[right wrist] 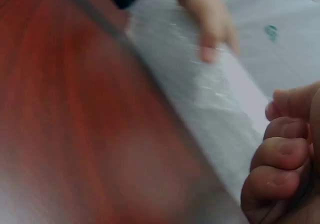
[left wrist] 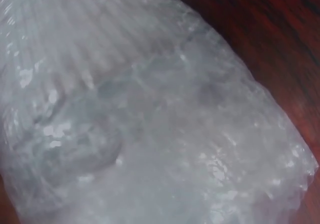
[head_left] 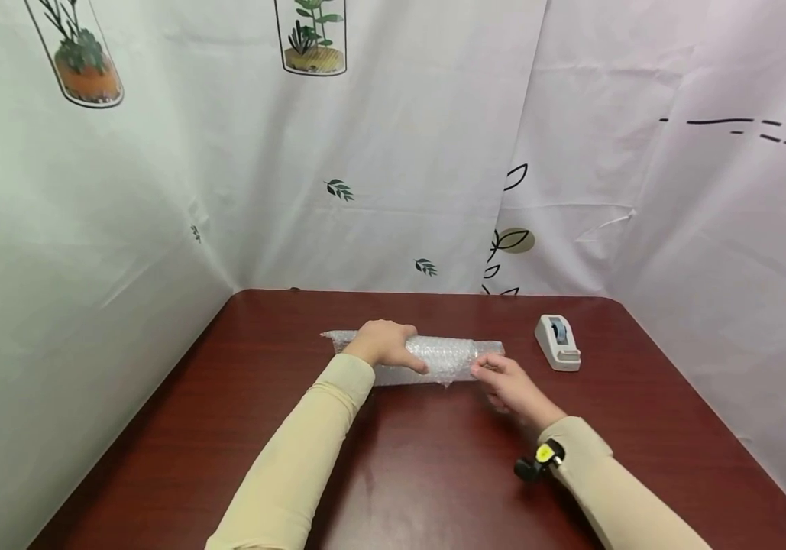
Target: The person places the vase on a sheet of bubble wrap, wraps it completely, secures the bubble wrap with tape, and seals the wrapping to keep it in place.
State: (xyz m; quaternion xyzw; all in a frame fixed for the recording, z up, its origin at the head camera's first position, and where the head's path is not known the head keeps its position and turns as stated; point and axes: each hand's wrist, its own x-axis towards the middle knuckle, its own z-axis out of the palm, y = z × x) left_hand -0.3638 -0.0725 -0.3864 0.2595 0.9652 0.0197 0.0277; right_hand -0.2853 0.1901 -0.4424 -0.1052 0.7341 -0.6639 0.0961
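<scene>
A long bundle of clear bubble wrap lies crosswise on the table. Its layers fill the left wrist view, where the wrap shows ridges and a folded edge; what is inside cannot be made out. My left hand rests over the bundle's left half, thumb stretched along its near side. In the right wrist view that left hand presses on the wrap from above. At the bundle's right end my right hand pinches the wrap's edge between thumb and forefinger, with the other fingers curled.
A white tape dispenser with a blue roll stands to the right of the bundle. The dark red table meets a white printed curtain at the back and sides. A small black and yellow wrist camera sticks out from the right sleeve.
</scene>
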